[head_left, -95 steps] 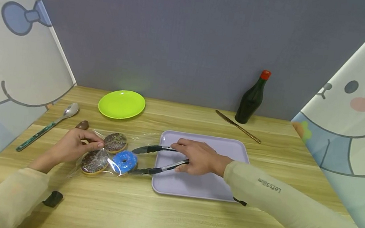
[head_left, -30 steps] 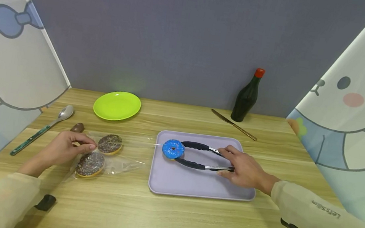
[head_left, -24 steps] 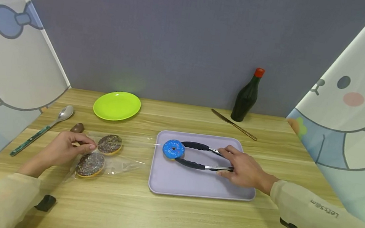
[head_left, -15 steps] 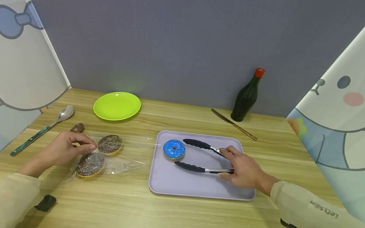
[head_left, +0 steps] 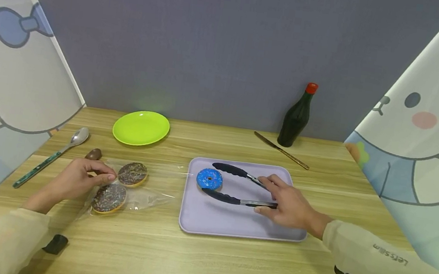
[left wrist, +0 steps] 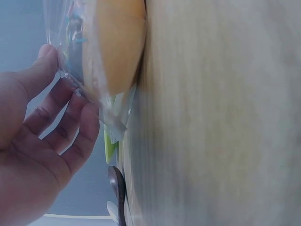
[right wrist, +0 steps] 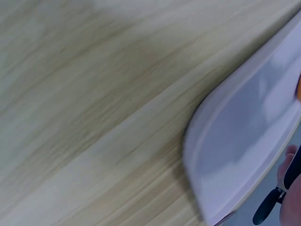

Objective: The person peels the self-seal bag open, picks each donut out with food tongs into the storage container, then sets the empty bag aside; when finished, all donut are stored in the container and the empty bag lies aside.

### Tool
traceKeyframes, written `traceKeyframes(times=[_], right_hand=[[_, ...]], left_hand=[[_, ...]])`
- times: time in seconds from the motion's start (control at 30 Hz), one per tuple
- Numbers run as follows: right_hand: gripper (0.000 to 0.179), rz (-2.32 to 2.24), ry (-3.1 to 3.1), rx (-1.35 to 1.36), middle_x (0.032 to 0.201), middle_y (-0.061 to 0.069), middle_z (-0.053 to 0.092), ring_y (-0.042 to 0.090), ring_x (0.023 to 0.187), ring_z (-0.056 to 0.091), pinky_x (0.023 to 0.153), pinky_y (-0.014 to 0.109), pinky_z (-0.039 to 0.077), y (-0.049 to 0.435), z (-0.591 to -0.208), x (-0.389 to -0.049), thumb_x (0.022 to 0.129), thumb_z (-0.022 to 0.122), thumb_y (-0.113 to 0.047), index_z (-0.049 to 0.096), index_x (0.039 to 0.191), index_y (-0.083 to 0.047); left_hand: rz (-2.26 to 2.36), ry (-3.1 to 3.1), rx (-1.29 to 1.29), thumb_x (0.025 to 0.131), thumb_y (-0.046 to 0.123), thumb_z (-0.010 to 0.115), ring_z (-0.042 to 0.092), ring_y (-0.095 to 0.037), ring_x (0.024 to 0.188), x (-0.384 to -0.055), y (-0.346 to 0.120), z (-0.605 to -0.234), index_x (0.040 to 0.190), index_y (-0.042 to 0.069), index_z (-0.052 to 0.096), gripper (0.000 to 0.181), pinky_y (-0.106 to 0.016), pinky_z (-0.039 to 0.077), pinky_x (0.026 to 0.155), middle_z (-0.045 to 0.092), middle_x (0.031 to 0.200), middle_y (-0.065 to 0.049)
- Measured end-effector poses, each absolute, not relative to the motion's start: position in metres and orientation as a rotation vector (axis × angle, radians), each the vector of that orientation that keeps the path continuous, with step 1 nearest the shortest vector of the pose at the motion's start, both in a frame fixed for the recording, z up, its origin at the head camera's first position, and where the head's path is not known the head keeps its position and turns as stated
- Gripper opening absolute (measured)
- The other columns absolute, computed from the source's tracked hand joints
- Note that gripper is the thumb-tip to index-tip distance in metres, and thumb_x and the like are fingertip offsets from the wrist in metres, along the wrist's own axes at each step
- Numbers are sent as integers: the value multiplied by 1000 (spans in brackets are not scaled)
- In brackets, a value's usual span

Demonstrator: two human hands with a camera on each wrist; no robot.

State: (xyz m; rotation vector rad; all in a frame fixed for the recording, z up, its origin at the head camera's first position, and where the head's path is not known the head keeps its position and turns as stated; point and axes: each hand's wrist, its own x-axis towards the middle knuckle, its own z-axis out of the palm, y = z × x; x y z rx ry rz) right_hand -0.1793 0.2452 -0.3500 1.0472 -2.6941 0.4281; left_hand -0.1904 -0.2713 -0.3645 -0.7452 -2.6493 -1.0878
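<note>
My left hand pinches the edge of a clear plastic bag between thumb and fingers. Inside the bag lie two chocolate donuts with sprinkles, a nearer donut and a farther donut. My right hand grips black and silver tongs over the lilac tray. Spread apart, the tongs' tips flank a blue donut that lies at the tray's left side. In the left wrist view the bag's film runs up to the fingertips, beside the donut's orange underside.
A green plate stands at the back left. Left of the bag lie a spoon with a green handle and a brown spoon, partly hidden by the left hand. A knife and a dark bottle are at the back right.
The blue donut has gone from the bag to the tray, carried in the tongs. The tongs then spread and released it, and have shifted slightly left around it. The left hand has kept its pinch.
</note>
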Motion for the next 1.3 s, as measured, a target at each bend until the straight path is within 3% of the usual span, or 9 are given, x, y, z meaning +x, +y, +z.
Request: traceKeyframes(times=[0.27,0.67,1.07,1.3], right_hand=[[57,498,-2708,1105,112,-2,53,8,68,48,60,26,43,214,-347,-167,84,71,-40,55,127,-6],[52,489,-2762,1091,113,-2,56,14,80,56,68,32,48,182,-348,-161,87,68,-38,56,127,-6],[56,390,-2857,1078,113,2,55,11,78,53,68,31,48,149,-344,-163,88,65,-42,56,130,-5],[58,385,-2903,1064,120,7,56,16,88,58,74,36,50,136,-344,-166,89,63,-44,55,131,-5]], left_hand=[[-1083,-2645,-751,83,1,71,60,-5,72,-191,-272,-365,86,8,75,7,-22,49,61,69,83,6],[-1078,-2647,-746,83,2,71,59,-5,72,-191,-272,-365,85,8,74,7,-22,49,60,69,82,5],[-1086,-2649,-740,85,4,71,59,-4,74,-190,-272,-364,85,7,75,5,-22,49,61,69,83,2],[-1069,-2641,-755,84,4,71,60,-4,73,-191,-270,-364,84,6,74,4,-21,49,61,69,82,1]])
